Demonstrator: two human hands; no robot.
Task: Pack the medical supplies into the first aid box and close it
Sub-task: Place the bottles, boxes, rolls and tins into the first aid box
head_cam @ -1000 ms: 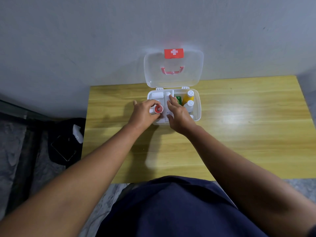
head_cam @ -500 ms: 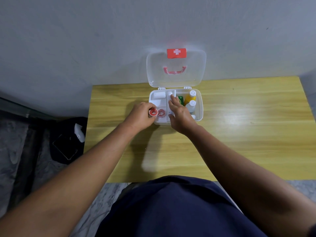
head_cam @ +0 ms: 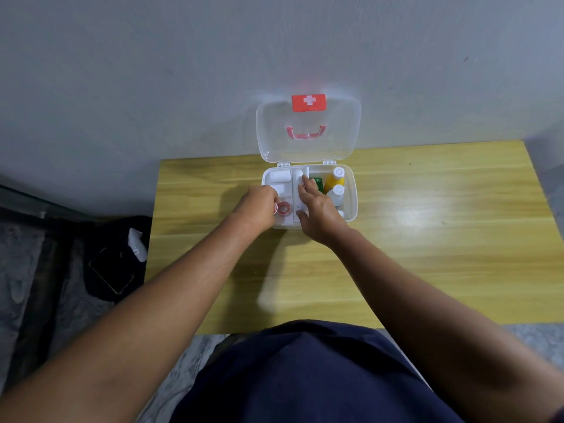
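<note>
Head view: the first aid box (head_cam: 351, 196) sits open on the counter (head_cam: 427, 239) against the wall. Left hand (head_cam: 259, 206) curls at a red tape roll (head_cam: 283, 208) inside; grip unclear. Right hand (head_cam: 317, 209) rests open on the divider.

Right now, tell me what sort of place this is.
Probably a plain room at home, not a clinic: a small wooden table against a bare grey wall, and a phone lying on dark cloth on the floor.
</note>
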